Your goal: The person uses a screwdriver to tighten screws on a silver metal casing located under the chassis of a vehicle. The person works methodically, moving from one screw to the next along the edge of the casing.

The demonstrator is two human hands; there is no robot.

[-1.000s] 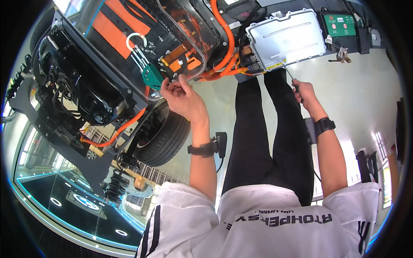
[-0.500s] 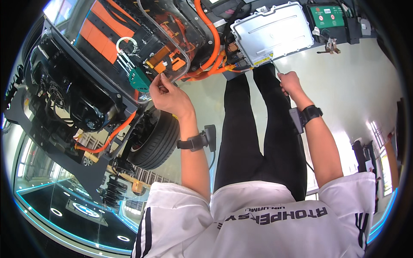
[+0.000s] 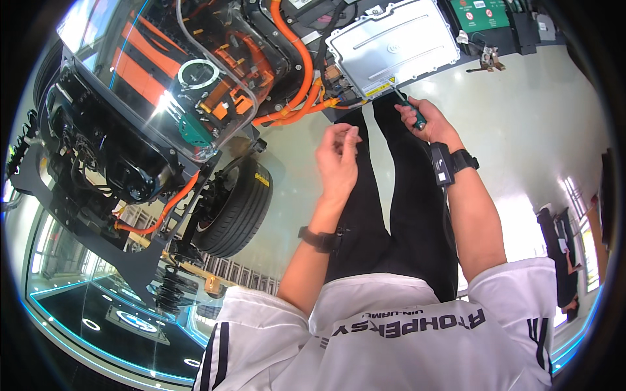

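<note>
My right hand [image 3: 432, 124] grips a green-handled screwdriver [image 3: 411, 111]; its shaft points up at the lower edge of a silver metal box [image 3: 391, 45], by a yellow label. My left hand [image 3: 337, 159] hovers over my black trousers, away from the chassis, fingertips pinched together with nothing visible between them. Left of it sits a clear cover [image 3: 169, 85] over orange parts and a green component [image 3: 193, 130]. Each wrist wears a black band.
Thick orange cables [image 3: 297, 72] loop between the clear cover and the silver box. A black tyre [image 3: 235, 202] and a coil spring [image 3: 166, 290] hang below the open black chassis frame [image 3: 98, 169]. A green board [image 3: 486, 13] lies beyond the box. Glossy pale floor spreads to the right.
My left hand has pulled back from the green component by the clear cover toward the middle and pinched shut. The right hand stays at the silver box with the screwdriver.
</note>
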